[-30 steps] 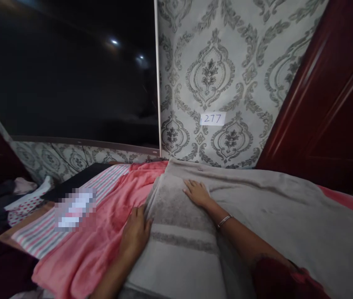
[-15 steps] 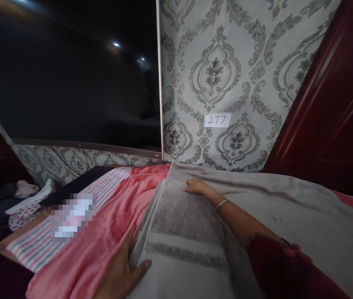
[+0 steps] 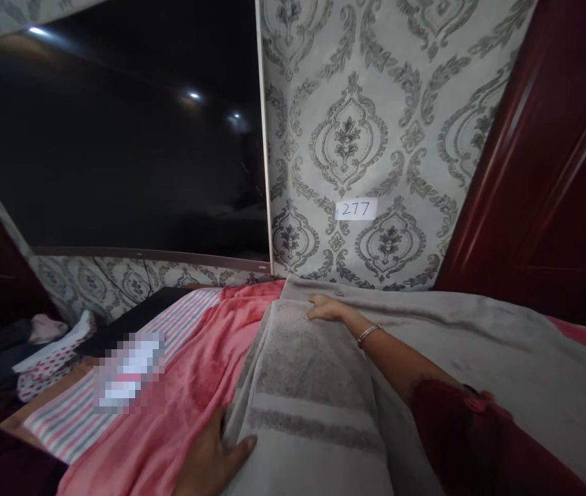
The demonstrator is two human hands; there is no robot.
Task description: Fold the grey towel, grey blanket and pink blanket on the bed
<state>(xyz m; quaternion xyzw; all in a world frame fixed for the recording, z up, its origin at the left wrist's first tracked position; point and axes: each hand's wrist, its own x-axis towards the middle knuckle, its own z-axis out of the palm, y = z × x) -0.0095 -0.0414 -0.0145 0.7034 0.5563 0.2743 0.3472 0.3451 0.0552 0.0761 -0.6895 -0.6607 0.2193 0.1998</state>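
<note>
A grey blanket (image 3: pixel 483 365) with darker, plush bands lies over a pink blanket (image 3: pixel 215 344), its left part folded over in a thick strip. Along the strip's near left edge is my left hand (image 3: pixel 215 451), thumb on top and fingers at the side, partly hidden by the cloth, closed on the edge. Farther off, my right hand (image 3: pixel 325 308), with a bracelet at the wrist, grips the far end of the fold with bent fingers. My right forearm crosses over the grey cloth.
A striped cloth (image 3: pixel 60 427) lies left of the pink blanket, with a blurred-out item (image 3: pixel 130 372) on it. Beyond are a dark panel (image 3: pixel 132 313) and a red-dotted white cloth (image 3: pixel 47 372). A large television (image 3: pixel 142 158), a patterned wall (image 3: pixel 318 186) and a dark red door (image 3: pixel 545 207) stand behind.
The view has tilted up slightly. My left hand's fingers are tucked more against the fold's edge; my right hand stays at the far end. The grey blanket is nearly unchanged.
</note>
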